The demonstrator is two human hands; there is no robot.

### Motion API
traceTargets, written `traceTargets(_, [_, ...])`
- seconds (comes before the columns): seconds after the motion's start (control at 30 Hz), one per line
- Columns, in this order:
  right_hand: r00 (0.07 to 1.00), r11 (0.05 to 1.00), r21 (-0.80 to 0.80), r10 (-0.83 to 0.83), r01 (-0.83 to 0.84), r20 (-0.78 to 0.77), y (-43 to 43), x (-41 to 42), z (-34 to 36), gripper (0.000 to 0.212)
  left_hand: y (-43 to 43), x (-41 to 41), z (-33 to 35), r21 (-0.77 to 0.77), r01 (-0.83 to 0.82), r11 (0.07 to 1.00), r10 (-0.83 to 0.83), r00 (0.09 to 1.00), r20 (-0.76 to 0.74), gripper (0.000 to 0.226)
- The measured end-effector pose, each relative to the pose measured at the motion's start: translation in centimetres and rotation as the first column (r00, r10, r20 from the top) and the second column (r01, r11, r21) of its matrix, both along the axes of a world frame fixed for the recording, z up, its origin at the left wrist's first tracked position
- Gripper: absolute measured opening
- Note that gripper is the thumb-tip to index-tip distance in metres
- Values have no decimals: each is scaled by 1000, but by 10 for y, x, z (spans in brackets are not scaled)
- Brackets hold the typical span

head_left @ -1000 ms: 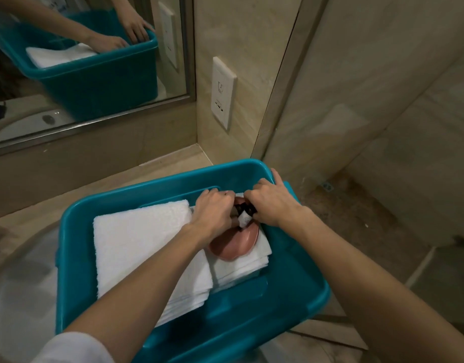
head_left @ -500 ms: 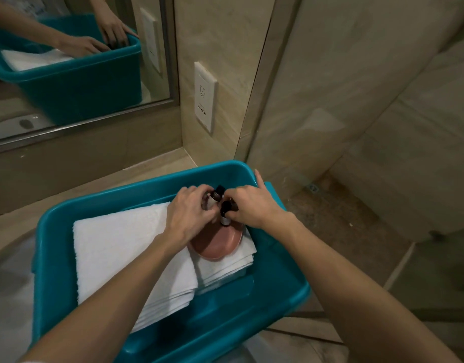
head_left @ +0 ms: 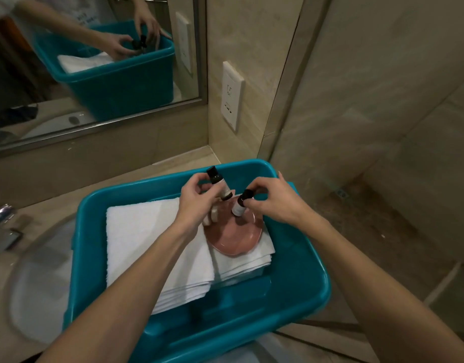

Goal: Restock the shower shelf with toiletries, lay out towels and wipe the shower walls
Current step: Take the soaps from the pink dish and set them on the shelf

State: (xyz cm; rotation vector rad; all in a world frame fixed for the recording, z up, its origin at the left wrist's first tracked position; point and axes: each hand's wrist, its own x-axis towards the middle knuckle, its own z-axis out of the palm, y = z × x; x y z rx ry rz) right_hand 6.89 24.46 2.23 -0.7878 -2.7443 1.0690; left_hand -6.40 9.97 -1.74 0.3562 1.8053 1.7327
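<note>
- Both hands hold small bottles above the teal tub (head_left: pixel 299 260), which serves as the landmark for every position below.
- My left hand (head_left: pixel 192 203) has its fingers and thumb curled round the first bottle (head_left: pixel 218 182), a pale bottle with a black cap. The bottle tilts, cap toward the tub's far rim, and is lifted clear of everything in the tub.
- My right hand (head_left: pixel 274 201) pinches the black cap of the second bottle (head_left: pixel 240 205) between thumb and fingertips. The bottle leans, and its base is at the pink dish (head_left: pixel 233 234); I cannot tell whether the base touches the dish.
- One more small pale item lies at the dish's left edge, partly hidden by my left hand; I cannot tell what it is.
- The pink dish sits on the smaller towel stack (head_left: pixel 254 254), in the right half of the tub interior.
- The larger stack of folded white towels (head_left: pixel 152 247) fills the left half of the tub interior, its edge touching the smaller stack.
- The tub's near end shows bare moulded floor.
- The tub rests over the washbasin (head_left: pixel 34 284), which shows at the tub's left; a chrome tap (head_left: pixel 1 213) stands further left.
- A mirror (head_left: pixel 94 61) hangs beyond the tub's far rim, reflecting the tub and both hands.
- A white wall socket (head_left: pixel 233 95) sits on the tiled wall beyond the tub's far right corner.
</note>
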Motion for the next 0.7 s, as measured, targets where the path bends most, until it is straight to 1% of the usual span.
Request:
traceTargets(0.07, [994, 978, -202, -68, 49, -88, 2, 2, 5, 15, -3, 2, 4, 31, -16, 999, 15, 1000, 27, 29])
traceTargets(0.13, [974, 914, -400, -145, 65, -173, 2, 2, 11, 13, -6, 5, 9, 54, -44, 998, 41, 998, 57, 28])
traceTargets(0.2, [942, 841, -535, -239, 79, -235, 1, 1, 17, 11, -9, 9, 13, 65, -88, 994, 82, 993, 86, 27])
traceTargets(0.27, [913, 765, -639, -314, 81, -260, 3, -1, 19, 10, -12, 15, 17, 75, -146, 986, 137, 984, 118, 26])
traceTargets(0.33, [906, 701, -709, -350, 83, -239, 5, -5, 18, 9, -16, 20, 20, 63, -202, 977, 193, 973, 125, 29])
traceTargets(0.43, [917, 643, -758, -361, 112, -171, 2, -11, 12, 12, -23, 29, 23, 20, -274, 962, 270, 955, 121, 35])
traceTargets(0.5, [922, 593, -797, -363, 115, -137, -2, -12, 9, 10, -28, 34, 21, -45, -311, 949, 313, 948, 57, 38])
traceTargets(0.57, [930, 553, -824, -354, 120, -102, -7, -13, 5, 10, -34, 40, 23, -83, -323, 943, 324, 946, -7, 35])
traceTargets(0.6, [931, 535, -834, -357, 134, -79, -10, -12, 3, 10, -37, 44, 23, -86, -328, 941, 328, 944, -12, 33])
traceTargets(0.7, [915, 421, -890, -403, 178, -7, -18, -7, 0, 11, -46, 53, 22, -69, -343, 937, 344, 939, 10, 31])
